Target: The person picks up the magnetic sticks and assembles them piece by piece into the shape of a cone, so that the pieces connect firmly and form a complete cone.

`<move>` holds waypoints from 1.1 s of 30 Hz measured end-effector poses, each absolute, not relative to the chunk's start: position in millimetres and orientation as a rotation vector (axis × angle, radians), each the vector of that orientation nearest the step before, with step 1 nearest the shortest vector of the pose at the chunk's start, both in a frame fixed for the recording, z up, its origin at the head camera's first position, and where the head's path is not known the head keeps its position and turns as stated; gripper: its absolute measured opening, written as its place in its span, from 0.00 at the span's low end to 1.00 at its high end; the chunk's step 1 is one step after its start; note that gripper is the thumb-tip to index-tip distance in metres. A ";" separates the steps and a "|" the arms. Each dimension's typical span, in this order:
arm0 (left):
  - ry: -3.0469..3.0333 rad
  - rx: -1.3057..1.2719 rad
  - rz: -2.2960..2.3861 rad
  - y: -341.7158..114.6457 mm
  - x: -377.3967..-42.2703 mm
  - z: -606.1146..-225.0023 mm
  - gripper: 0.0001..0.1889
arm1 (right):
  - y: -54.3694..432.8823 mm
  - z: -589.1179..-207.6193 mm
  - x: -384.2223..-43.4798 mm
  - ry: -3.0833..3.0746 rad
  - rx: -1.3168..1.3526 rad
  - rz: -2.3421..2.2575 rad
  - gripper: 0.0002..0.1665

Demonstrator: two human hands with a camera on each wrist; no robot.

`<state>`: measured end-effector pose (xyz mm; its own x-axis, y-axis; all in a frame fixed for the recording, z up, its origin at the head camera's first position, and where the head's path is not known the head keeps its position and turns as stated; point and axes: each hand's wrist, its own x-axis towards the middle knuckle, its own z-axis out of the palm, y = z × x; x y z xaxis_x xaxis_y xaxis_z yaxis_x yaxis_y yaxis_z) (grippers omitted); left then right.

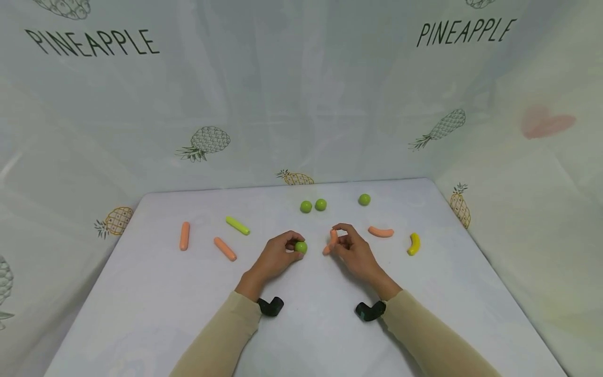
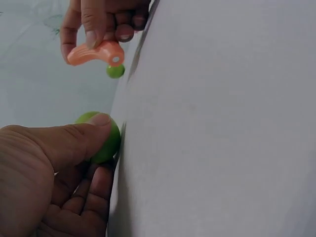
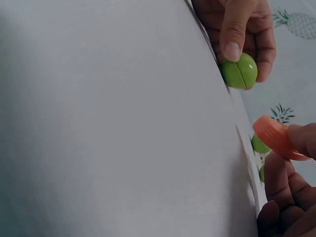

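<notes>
My left hand (image 1: pixel 277 255) pinches a small round green ball (image 1: pixel 301 247) between thumb and fingers, low over the white table. A seam line runs across the glossy ball (image 3: pixel 240 72) in the right wrist view. To its right, my right hand (image 1: pixel 356 253) pinches a curved orange piece (image 1: pixel 331 242), shaped like a bent sausage. In the left wrist view this orange piece (image 2: pixel 97 53) shows ridges and a pale dot at its end. The ball and the orange piece are apart. Part of each held thing is hidden by fingers.
Two green balls (image 1: pixel 306 207) sit close together at the back, another green ball (image 1: pixel 365 199) farther right. Left lie two straight orange sticks (image 1: pixel 185 236) and a lime-green stick (image 1: pixel 237 225). Right lie another curved orange piece (image 1: pixel 380 232) and a yellow toy banana (image 1: pixel 414 244).
</notes>
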<state>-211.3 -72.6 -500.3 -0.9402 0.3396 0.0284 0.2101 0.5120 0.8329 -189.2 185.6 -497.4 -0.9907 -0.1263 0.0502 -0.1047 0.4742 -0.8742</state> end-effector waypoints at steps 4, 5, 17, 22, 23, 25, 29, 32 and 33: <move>2.607 0.496 1.409 -70.9 -208.6 -500.7 0.17 | 181.6 -497.8 -185.1 2.578 -0.096 -1.703 0.26; 2.604 0.493 1.409 -70.4 -208.1 -501.2 0.18 | 180.2 -497.7 -183.6 2.544 -0.060 -1.739 0.26; 2.561 0.501 1.450 -68.0 -205.6 -505.5 0.18 | 168.2 -494.8 -176.7 2.471 -0.019 -1.743 0.26; 2.554 0.487 1.450 -67.7 -205.3 -504.8 0.17 | 167.5 -491.7 -175.7 2.567 -0.135 -1.645 0.27; 2.554 0.483 1.445 -67.7 -205.3 -504.6 0.17 | 167.7 -491.9 -176.0 2.581 -0.154 -1.633 0.27; 2.555 0.493 1.443 -68.0 -205.3 -504.5 0.17 | 168.6 -492.7 -176.8 2.582 -0.171 -1.640 0.28; 2.563 0.513 1.435 -68.8 -205.4 -504.7 0.17 | 169.7 -494.8 -177.8 2.556 -0.143 -1.694 0.23; 2.558 0.515 1.440 -69.3 -205.3 -504.8 0.17 | 170.0 -496.2 -177.9 2.555 -0.136 -1.710 0.16; 2.556 0.513 1.441 -69.4 -205.2 -504.8 0.17 | 169.9 -496.2 -177.7 2.566 -0.144 -1.701 0.15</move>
<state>-205.2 -69.4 -504.8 -0.9278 0.3721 0.0267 0.2156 0.4763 0.8525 -177.7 169.9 -496.2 -0.9938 -0.1109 0.0020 -0.0450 0.3865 -0.9212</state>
